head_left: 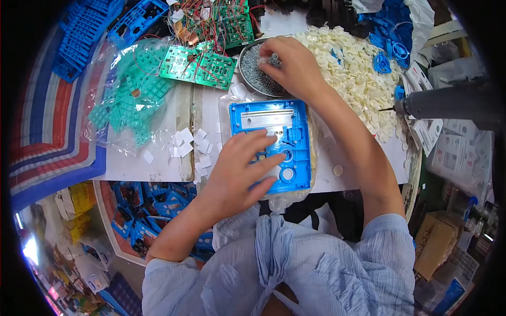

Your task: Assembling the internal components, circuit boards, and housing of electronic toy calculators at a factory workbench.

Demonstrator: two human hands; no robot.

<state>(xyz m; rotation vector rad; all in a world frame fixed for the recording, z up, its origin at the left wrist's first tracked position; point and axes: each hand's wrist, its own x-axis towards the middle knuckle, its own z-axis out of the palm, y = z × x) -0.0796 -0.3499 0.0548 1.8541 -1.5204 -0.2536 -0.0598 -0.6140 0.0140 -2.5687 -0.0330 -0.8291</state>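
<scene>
A blue plastic casing (301,152) lies in front of me, hollow side up, with a silvery strip near its far end and a round opening near its near end. My left hand (242,171) rests over its left side, fingers spread. Beyond the casing stands a round metal bowl (256,79) full of tiny grey metal pieces, perhaps screws. My right hand (292,66) is over this bowl with thumb and fingers curled toward each other. Whatever its fingertips pinch is too small to make out.
Green circuit boards (197,66) with wires and bagged green keypads (134,89) lie left. Cream plastic discs (348,73) are heaped right, near a dark electric screwdriver (448,105). White paper squares (184,142) lie beside the casing. Blue assemblies (153,210) fill a container lower left.
</scene>
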